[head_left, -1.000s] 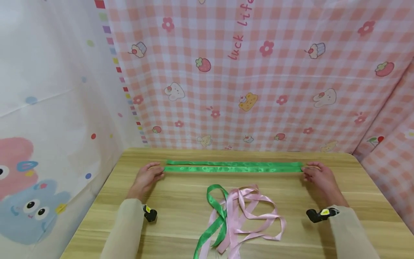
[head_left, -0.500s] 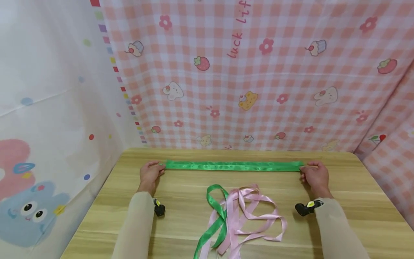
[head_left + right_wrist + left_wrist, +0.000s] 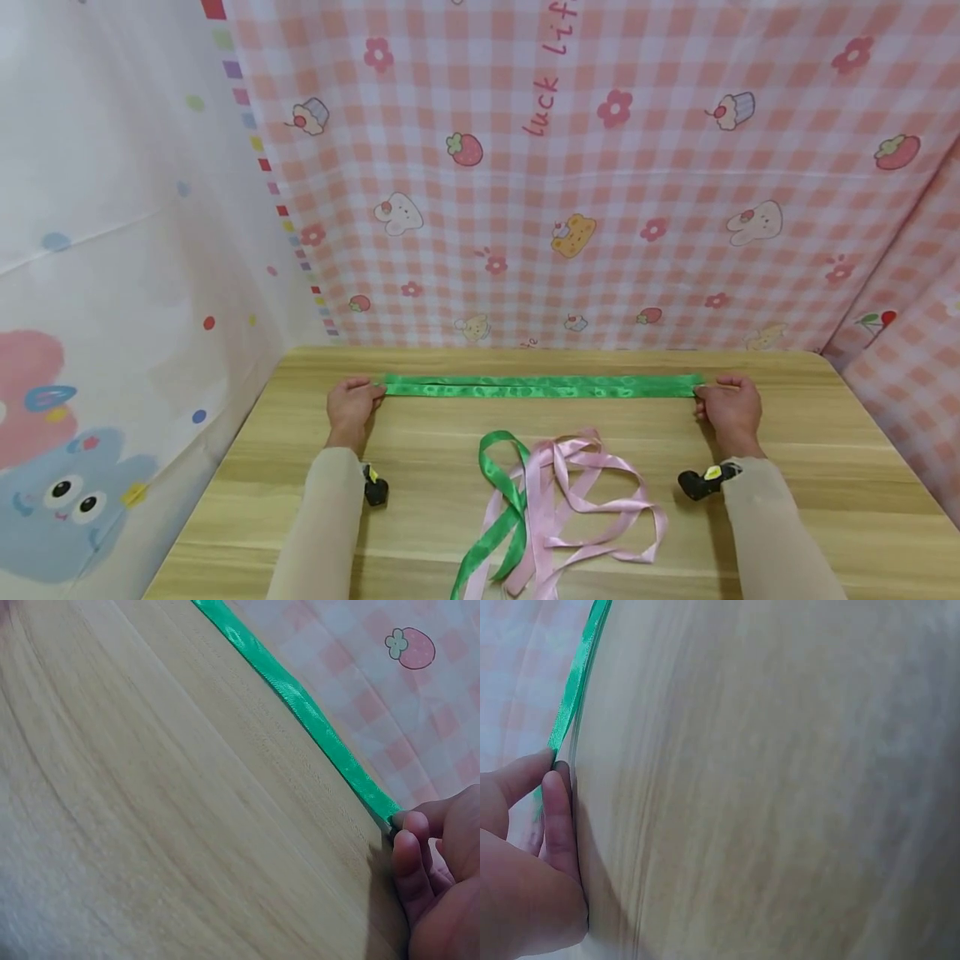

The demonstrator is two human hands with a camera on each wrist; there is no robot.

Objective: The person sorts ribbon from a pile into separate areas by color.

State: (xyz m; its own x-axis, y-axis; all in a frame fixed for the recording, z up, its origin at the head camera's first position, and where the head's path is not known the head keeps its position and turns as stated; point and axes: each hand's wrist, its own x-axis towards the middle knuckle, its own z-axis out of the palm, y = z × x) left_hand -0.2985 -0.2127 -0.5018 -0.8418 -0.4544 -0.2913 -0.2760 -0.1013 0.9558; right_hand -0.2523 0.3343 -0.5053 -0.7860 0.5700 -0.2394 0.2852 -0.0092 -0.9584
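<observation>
A green ribbon (image 3: 542, 386) lies stretched flat and straight across the far part of the wooden table (image 3: 825, 450). My left hand (image 3: 351, 402) pinches its left end and my right hand (image 3: 726, 405) pinches its right end. In the left wrist view the green ribbon (image 3: 576, 682) runs away from my left hand's fingertips (image 3: 553, 784) along the table's surface. In the right wrist view the green ribbon (image 3: 300, 701) ends at my right hand's curled fingers (image 3: 409, 847).
A loose tangle of pink ribbon (image 3: 581, 500) and a second green ribbon (image 3: 501, 508) lies near the table's front middle. Pink checked cloth (image 3: 600, 183) hangs behind the table, and a white printed cloth (image 3: 112, 292) hangs on the left.
The two green strands seen a second ago now lie as a single band. Both hands drew slightly inward and toward the back, still holding the ribbon's ends.
</observation>
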